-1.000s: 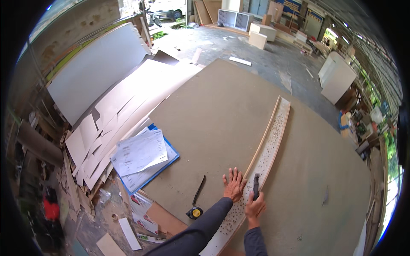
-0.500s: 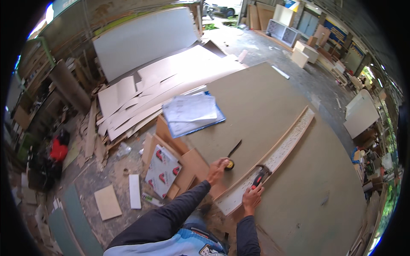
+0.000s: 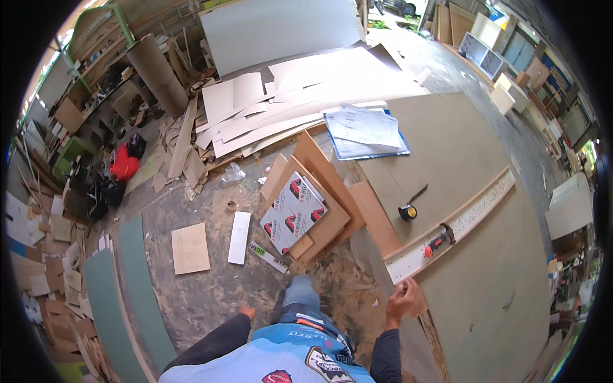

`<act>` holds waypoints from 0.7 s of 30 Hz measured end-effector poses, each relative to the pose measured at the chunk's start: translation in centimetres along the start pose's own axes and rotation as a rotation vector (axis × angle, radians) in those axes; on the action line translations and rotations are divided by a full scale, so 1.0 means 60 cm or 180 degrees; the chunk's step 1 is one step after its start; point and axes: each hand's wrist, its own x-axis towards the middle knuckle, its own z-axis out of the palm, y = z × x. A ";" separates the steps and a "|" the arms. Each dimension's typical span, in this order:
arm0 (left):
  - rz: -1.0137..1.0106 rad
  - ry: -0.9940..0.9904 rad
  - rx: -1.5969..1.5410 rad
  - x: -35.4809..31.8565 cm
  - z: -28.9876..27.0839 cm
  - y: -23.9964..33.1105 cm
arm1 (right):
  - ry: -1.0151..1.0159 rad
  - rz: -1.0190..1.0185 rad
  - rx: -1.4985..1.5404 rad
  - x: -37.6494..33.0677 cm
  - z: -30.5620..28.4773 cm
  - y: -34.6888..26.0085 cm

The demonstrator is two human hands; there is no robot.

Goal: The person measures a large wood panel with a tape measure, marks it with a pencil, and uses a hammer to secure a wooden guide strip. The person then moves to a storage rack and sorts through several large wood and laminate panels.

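Long pale strip (image 3: 469, 217) lying diagonally across the big grey-brown board (image 3: 485, 159), near end at the board's lower-left edge, far end running up to the right. Printed with rows of small marks along its length; likely a thin offcut of sheet stuff, so judged light but whippy: stiff across its width, prone to sag and flex if lifted from one end only. Best taken near the middle, or with one hand at each end, and slid rather than levered, since a thin strip of this kind may snap or chip at the edges.

Red-handled tool (image 3: 438, 241) resting across the strip near its lower end, untouched; yellow-and-black tape measure (image 3: 407, 212) on the board just beside the strip, tape drawn out a little. Both loose, so apt to roll or slide off if the strip is tipped.

Right hand (image 3: 402, 299) at the near end of the strip, just below its corner, fingers curled loosely and holding nothing; contact with the strip or board edge too close to tell. Left hand (image 3: 245, 312) hanging free low over the dusty floor, well apart from everything, fingers blurred but seemingly empty.

Blue clipboard with papers (image 3: 367, 131) at the board's far-left corner; heap of pale sheet offcuts (image 3: 287, 102) beyond; brown cardboard pieces (image 3: 319, 191) on the floor beside the board
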 end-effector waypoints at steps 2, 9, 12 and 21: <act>-0.0690 -0.0378 -0.0652 -0.012 0.029 -0.027 | -0.0050 -0.0214 -0.0057 -0.012 0.027 -0.051; 0.0149 0.0441 -0.1491 0.011 -0.063 -0.033 | -0.0914 -0.1178 0.0041 0.002 0.248 -0.249; -0.0200 0.0538 -0.2130 0.062 -0.155 -0.072 | -0.1150 -0.1273 0.0248 0.026 0.404 -0.323; -0.1228 0.0038 -0.5538 0.255 -0.444 -0.388 | -0.0547 -0.0106 0.0517 0.162 0.738 -0.483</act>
